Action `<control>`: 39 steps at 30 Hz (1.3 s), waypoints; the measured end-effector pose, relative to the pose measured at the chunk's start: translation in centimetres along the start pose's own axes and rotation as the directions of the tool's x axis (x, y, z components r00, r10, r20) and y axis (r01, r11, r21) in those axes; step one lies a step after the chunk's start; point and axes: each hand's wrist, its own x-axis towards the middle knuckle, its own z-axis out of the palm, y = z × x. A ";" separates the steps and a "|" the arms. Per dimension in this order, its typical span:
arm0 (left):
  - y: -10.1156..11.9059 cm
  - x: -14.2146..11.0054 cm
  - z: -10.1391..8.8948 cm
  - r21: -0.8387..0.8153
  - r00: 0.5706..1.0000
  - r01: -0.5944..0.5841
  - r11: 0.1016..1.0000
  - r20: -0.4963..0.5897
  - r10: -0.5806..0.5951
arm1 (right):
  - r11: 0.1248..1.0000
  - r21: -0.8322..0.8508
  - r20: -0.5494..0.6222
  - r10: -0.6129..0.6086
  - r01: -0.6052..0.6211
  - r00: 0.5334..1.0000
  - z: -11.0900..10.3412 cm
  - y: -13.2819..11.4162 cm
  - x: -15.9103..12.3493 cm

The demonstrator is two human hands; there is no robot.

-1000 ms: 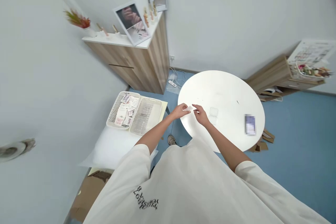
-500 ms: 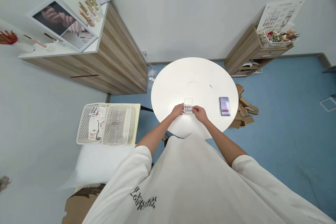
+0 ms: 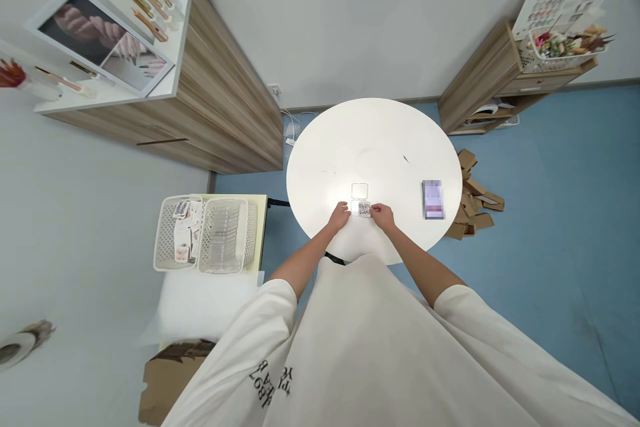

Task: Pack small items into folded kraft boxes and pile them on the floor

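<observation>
Handling of a small white card with dark patterned pieces [image 3: 365, 209] at an open, clear plastic case [image 3: 360, 191] on a round white table [image 3: 330, 140]. The right hand [image 3: 383, 216] appears to pinch the card's edge; the left hand [image 3: 339, 217], fingers loosely parted, lies beside the case. Moving so small a card calls for light fingertip control.

Bright, cool light, apparently from overhead, whitens the round table [image 3: 375, 140], with soft glare toward its left and near edges. Around the clear case [image 3: 359, 191] and small insert [image 3: 365, 209], pale tones swallow fine detail. Faint shadows soften the grey wall [image 3: 360, 27]. Wide-angle distortion stretches the outer areas; the far-left wall ornament [image 3: 23, 343] looks blurred, and the top-right corner darkens.
</observation>
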 end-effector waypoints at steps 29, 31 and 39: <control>3.1 6.2 -0.9 -0.004 0.999 -0.050 0.999 -0.009 0.050 | 0.998 0.058 -0.025 -0.015 0.016 1.000 0.2 -2.5 4.8; 3.0 6.8 -0.5 -0.041 0.999 -0.053 0.998 -0.009 0.053 | 0.996 0.092 -0.016 -0.015 0.016 1.000 0.5 -2.5 5.1; 2.9 7.3 -0.1 -0.008 0.998 -0.059 0.998 0.027 0.059 | 0.983 0.180 0.015 -0.030 0.027 0.999 1.3 -2.6 5.3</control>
